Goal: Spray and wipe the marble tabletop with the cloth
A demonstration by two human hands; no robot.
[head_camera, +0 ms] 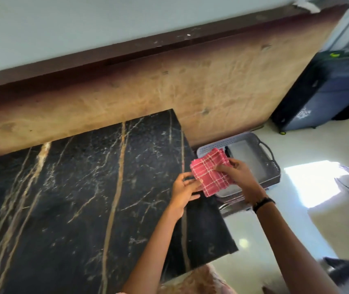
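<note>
The black marble tabletop [80, 187] with gold veins fills the lower left. A folded pink checked cloth [209, 171] is held in the air just past the table's right edge, over a grey tray. My right hand [240, 177] pinches the cloth from the right side. My left hand [183, 192] holds its lower left corner with thumb and fingers, above the marble's right edge. No spray bottle is in view.
A grey plastic tray [262, 158] with handles sits on a low stand right of the table. A dark blue suitcase [326, 90] stands at the far right by the wall. The brown wall panel [169, 88] runs behind the table. Pale floor lies to the right.
</note>
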